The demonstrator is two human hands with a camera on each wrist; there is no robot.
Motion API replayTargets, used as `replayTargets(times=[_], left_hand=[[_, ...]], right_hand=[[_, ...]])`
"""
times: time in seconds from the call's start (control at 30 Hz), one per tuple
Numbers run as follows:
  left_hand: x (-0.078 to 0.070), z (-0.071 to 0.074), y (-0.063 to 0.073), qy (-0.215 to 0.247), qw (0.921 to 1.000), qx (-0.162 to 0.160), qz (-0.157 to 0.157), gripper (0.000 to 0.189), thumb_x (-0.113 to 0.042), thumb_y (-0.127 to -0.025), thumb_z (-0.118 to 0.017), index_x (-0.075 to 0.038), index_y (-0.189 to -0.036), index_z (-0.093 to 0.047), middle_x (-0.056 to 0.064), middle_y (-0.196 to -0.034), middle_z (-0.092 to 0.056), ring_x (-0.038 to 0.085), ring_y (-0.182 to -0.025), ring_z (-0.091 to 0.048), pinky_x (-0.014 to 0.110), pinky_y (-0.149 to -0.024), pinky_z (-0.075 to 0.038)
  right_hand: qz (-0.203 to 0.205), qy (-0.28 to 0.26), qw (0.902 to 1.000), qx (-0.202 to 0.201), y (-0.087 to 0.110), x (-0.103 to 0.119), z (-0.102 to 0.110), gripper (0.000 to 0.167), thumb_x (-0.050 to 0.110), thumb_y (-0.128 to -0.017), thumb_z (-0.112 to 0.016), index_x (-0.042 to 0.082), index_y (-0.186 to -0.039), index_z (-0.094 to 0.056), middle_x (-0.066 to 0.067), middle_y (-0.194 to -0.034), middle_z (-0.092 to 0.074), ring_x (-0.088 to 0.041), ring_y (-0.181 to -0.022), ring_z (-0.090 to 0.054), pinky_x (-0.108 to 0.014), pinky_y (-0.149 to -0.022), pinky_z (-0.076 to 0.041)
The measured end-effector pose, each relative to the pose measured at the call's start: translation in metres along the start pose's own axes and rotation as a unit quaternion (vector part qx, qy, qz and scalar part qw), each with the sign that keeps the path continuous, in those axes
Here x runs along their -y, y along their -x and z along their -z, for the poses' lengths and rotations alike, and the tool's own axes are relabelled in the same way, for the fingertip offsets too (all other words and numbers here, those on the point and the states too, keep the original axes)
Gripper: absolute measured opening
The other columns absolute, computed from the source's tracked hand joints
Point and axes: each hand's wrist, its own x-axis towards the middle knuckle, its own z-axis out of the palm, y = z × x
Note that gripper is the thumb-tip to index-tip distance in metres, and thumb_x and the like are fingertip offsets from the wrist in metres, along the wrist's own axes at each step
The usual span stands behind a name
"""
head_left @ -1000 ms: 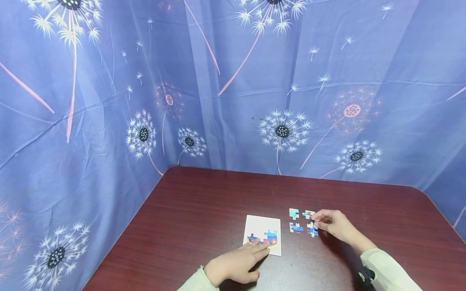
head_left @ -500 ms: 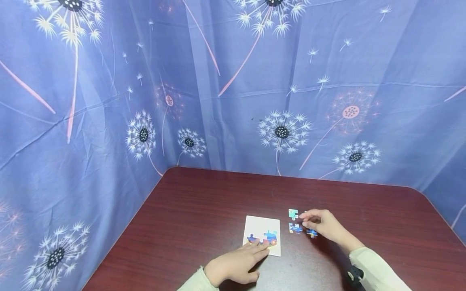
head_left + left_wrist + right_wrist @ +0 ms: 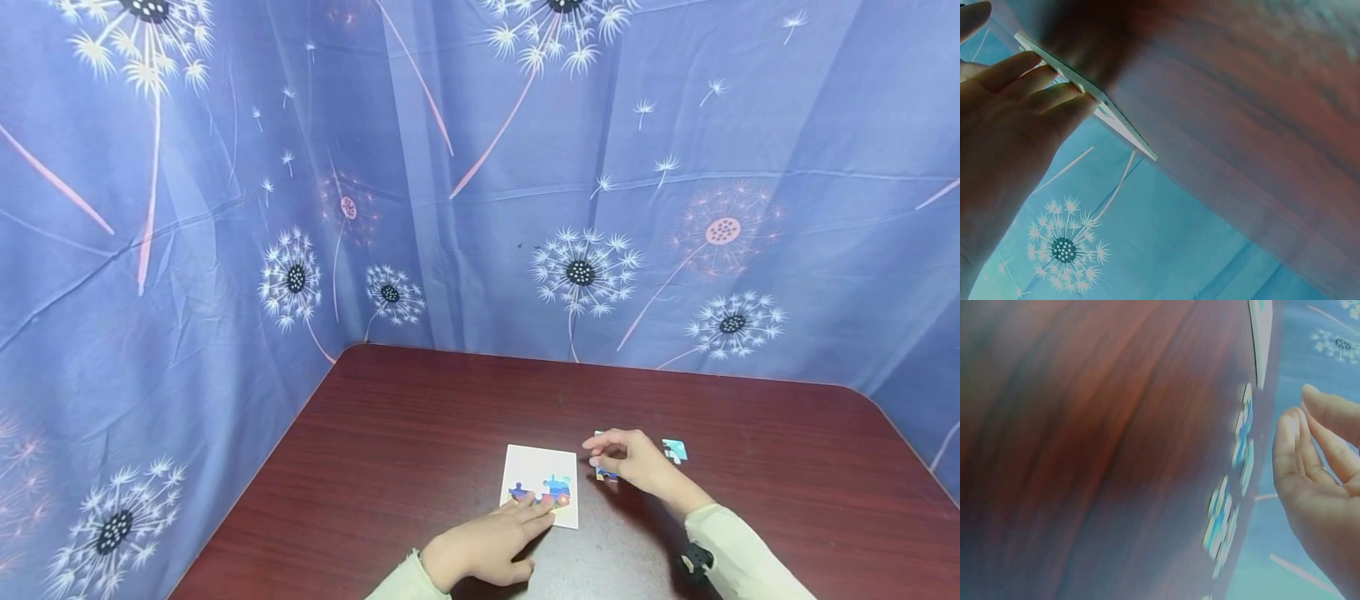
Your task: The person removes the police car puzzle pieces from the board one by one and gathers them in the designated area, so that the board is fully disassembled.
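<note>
My left hand (image 3: 491,546) lies with straight fingers on the lower part of a white puzzle board (image 3: 528,462), which bears a partly filled picture of a blue vehicle. In the left wrist view those fingers (image 3: 1054,97) reach across the board's face. My right hand (image 3: 637,462) hovers just right of the board, over loose jigsaw pieces (image 3: 606,477) that it partly covers. Its fingers are loosely bent with nothing between them; the right wrist view shows the thumb and fingertips apart from the pieces (image 3: 1216,519). Right of that hand, a teal jigsaw piece (image 3: 675,450) lies on the table.
The brown wooden table (image 3: 420,417) has rounded far corners. Behind it and along its left side hangs a blue curtain (image 3: 480,250) printed with dandelions. A dark device (image 3: 697,560) sits at my right sleeve.
My right hand has moved left over the loose pieces toward the board, uncovering the teal piece on the right and hiding others. My left hand stays in place on the board.
</note>
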Motion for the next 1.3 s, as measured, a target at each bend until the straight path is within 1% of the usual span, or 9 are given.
replayTargets(times=[0.1, 0.2, 0.4, 0.47, 0.67, 0.87, 0.97, 1.1, 1.3], left_hand=[[0.000, 0.000, 0.000, -0.006, 1.0000, -0.003, -0.002, 0.062, -0.025, -0.088, -0.058, -0.003, -0.143, -0.043, 0.010, -0.152, -0.036, 0.028, -0.140, -0.031, 0.033, -0.113, -0.029], [0.000, 0.001, -0.001, 0.001, 1.0000, 0.003, 0.000, 0.062, -0.025, -0.088, -0.057, -0.003, -0.144, -0.042, 0.010, -0.153, -0.034, 0.027, -0.141, -0.030, 0.033, -0.113, -0.028], [0.000, 0.001, 0.000, 0.009, 0.9999, 0.010, 0.002, 0.061, -0.025, -0.090, -0.057, -0.003, -0.144, -0.042, 0.010, -0.154, -0.032, 0.027, -0.141, -0.029, 0.034, -0.114, -0.028], [-0.001, 0.001, 0.000, 0.011, 0.9999, 0.012, 0.003, 0.061, -0.025, -0.090, -0.057, -0.003, -0.145, -0.041, 0.010, -0.154, -0.032, 0.027, -0.141, -0.029, 0.034, -0.114, -0.028], [-0.001, 0.001, -0.002, 0.022, 0.9995, 0.020, 0.012, 0.061, -0.023, -0.090, -0.056, -0.003, -0.145, -0.040, 0.009, -0.155, -0.031, 0.027, -0.142, -0.027, 0.034, -0.114, -0.026], [-0.001, 0.001, -0.002, 0.023, 0.9995, 0.017, 0.011, 0.061, -0.023, -0.090, -0.056, -0.003, -0.145, -0.040, 0.010, -0.155, -0.031, 0.028, -0.142, -0.027, 0.035, -0.115, -0.026], [-0.001, 0.002, -0.002, 0.025, 0.9995, 0.017, 0.011, 0.061, -0.023, -0.090, -0.056, -0.003, -0.145, -0.040, 0.010, -0.155, -0.030, 0.029, -0.142, -0.027, 0.035, -0.114, -0.026], [-0.001, 0.003, -0.002, 0.021, 0.9996, 0.015, 0.011, 0.061, -0.023, -0.090, -0.057, -0.003, -0.145, -0.040, 0.011, -0.155, -0.031, 0.029, -0.142, -0.028, 0.035, -0.114, -0.027], [-0.001, 0.004, -0.002, 0.020, 0.9996, 0.016, 0.013, 0.061, -0.024, -0.090, -0.056, -0.004, -0.145, -0.040, 0.010, -0.155, -0.030, 0.028, -0.142, -0.028, 0.034, -0.114, -0.027]], right_hand=[[0.014, -0.022, 0.9995, 0.016, -0.003, 0.003, -0.007, 0.023, 0.002, -0.086, -0.068, -0.009, -0.107, -0.066, -0.013, -0.086, -0.066, -0.012, -0.072, -0.062, -0.023, -0.059, -0.052], [0.022, -0.029, 0.9988, 0.032, -0.005, 0.006, -0.012, 0.023, 0.000, -0.086, -0.067, -0.009, -0.108, -0.066, -0.013, -0.086, -0.065, -0.011, -0.072, -0.061, -0.023, -0.059, -0.052], [0.025, -0.014, 0.9984, 0.049, -0.009, 0.007, -0.022, 0.024, -0.003, -0.084, -0.067, -0.007, -0.108, -0.067, -0.009, -0.085, -0.065, -0.009, -0.075, -0.061, -0.022, -0.064, -0.052], [0.031, -0.015, 0.9977, 0.059, -0.010, 0.007, -0.025, 0.025, -0.004, -0.084, -0.066, -0.008, -0.108, -0.067, -0.010, -0.086, -0.064, -0.009, -0.077, -0.061, -0.023, -0.066, -0.052], [0.028, -0.021, 0.9956, 0.087, -0.010, 0.011, -0.029, 0.027, -0.007, -0.082, -0.063, -0.007, -0.109, -0.066, -0.013, -0.089, -0.063, -0.011, -0.079, -0.061, -0.024, -0.067, -0.052], [0.011, -0.025, 0.9948, 0.098, -0.010, 0.009, -0.032, 0.030, -0.005, -0.079, -0.069, -0.005, -0.109, -0.068, -0.012, -0.091, -0.063, -0.011, -0.078, -0.058, -0.023, -0.067, -0.052], [0.011, -0.017, 0.9943, 0.104, -0.010, 0.008, -0.033, 0.031, -0.003, -0.078, -0.072, -0.004, -0.108, -0.068, -0.009, -0.089, -0.061, -0.009, -0.077, -0.056, -0.022, -0.067, -0.052], [0.006, -0.008, 0.9935, 0.113, -0.011, 0.007, -0.034, 0.031, -0.001, -0.078, -0.073, -0.004, -0.109, -0.069, -0.007, -0.087, -0.058, -0.006, -0.076, -0.054, -0.022, -0.068, -0.052], [-0.003, -0.014, 0.9918, 0.127, -0.011, 0.011, -0.034, 0.031, -0.001, -0.079, -0.072, -0.005, -0.110, -0.068, -0.007, -0.088, -0.057, -0.008, -0.076, -0.052, -0.023, -0.069, -0.051]])
